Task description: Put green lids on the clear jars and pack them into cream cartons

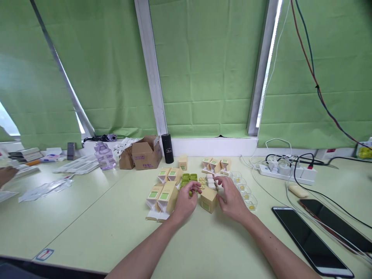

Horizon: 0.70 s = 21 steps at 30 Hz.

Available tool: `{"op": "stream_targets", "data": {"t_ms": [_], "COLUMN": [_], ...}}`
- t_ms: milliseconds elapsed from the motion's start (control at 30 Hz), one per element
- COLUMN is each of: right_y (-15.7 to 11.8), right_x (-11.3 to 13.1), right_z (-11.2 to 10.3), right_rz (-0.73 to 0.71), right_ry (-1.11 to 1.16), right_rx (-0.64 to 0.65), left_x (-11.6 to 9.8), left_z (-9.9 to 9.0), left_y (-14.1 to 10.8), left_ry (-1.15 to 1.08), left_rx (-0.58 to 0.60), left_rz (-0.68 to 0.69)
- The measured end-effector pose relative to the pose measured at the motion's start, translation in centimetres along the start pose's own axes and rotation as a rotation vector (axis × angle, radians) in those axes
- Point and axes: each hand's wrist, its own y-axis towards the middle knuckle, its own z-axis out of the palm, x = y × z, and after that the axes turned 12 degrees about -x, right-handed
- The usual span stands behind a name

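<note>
Left of the hands stand 4 tan cardboard boxes with green labels [164, 196]. The left hand [185, 200] curls beside small green square containers [185, 176] — whether it grips one, I cannot tell. Between the hands sits 1 tan cube-shaped box [208, 200] — the right hand [231, 197] loosely open at its right side, near clear plastic cups [247, 193].

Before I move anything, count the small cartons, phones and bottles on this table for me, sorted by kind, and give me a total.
Small tan cartons: 9
Phones: 2
Black bottle: 1
Purple bottle: 1
Total: 13
</note>
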Motion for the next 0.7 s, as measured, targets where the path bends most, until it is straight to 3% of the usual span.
{"op": "stream_targets", "data": {"t_ms": [233, 400, 533, 700], "right_y": [0.1, -0.2, -0.3, -0.3], "right_x": [-0.4, -0.3, -0.3, -0.4], "right_z": [0.6, 0.6, 0.7, 0.7], "right_rz": [0.104, 0.139, 0.13, 0.162], "right_ry": [-0.196, -0.246, -0.243, -0.23], "right_rx": [-0.049, -0.077, -0.096, -0.096], "left_x": [-0.6, -0.8, -1.0, -1.8], "left_z": [-0.4, -0.3, -0.1, 0.1], "left_y": [-0.2, -0.4, -0.8, -0.8], "left_ry": [0.048, 0.215, 0.309, 0.372], "left_rx": [-0.085, -0.099, 0.029, 0.276], "left_rz": [-0.008, 0.196, 0.312, 0.31]}}
